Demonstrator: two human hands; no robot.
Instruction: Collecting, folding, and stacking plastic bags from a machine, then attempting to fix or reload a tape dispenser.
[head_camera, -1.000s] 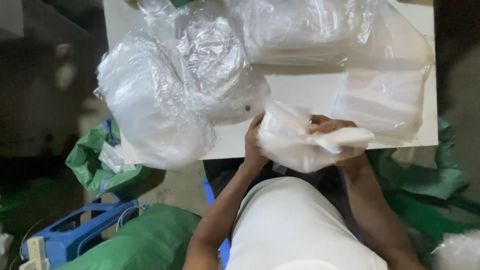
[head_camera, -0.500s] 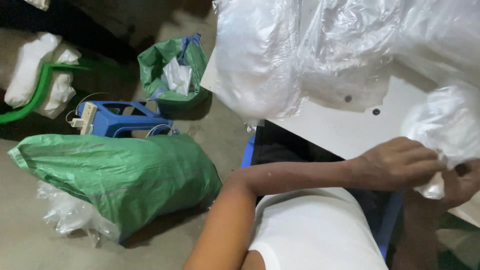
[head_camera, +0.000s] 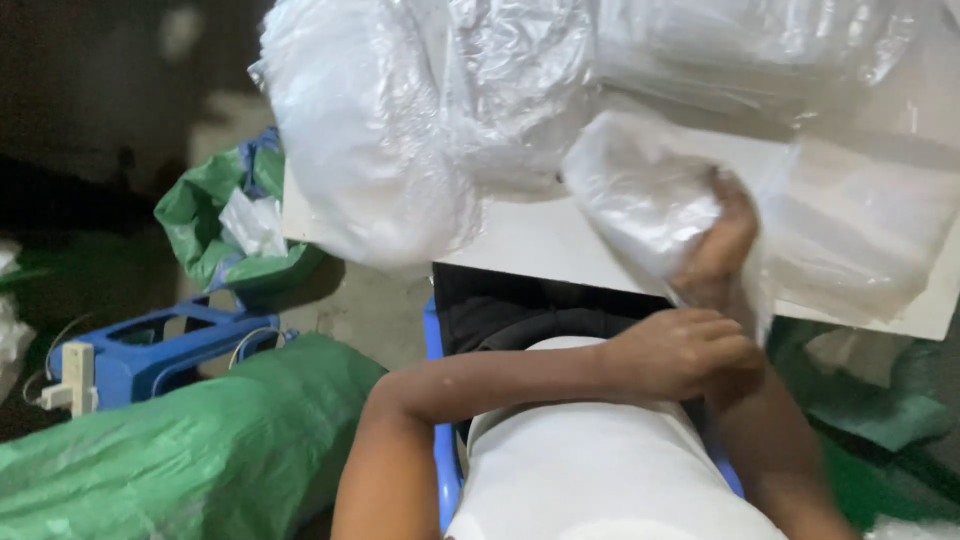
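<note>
Our right hand (head_camera: 722, 240) is pushed inside the clear plastic bag (head_camera: 650, 200), fingers hidden, grip unclear; our left hand (head_camera: 685, 350), fingers curled together, rests below; thin film could tear

Thin, glossy, crinkled clear plastic is seen in the bag (head_camera: 650, 190) gripped by the right hand (head_camera: 720, 250). The white tabletop (head_camera: 540, 240) appears smooth and matt. Woven, slightly shiny plastic forms the green sack (head_camera: 190, 450).
</note>
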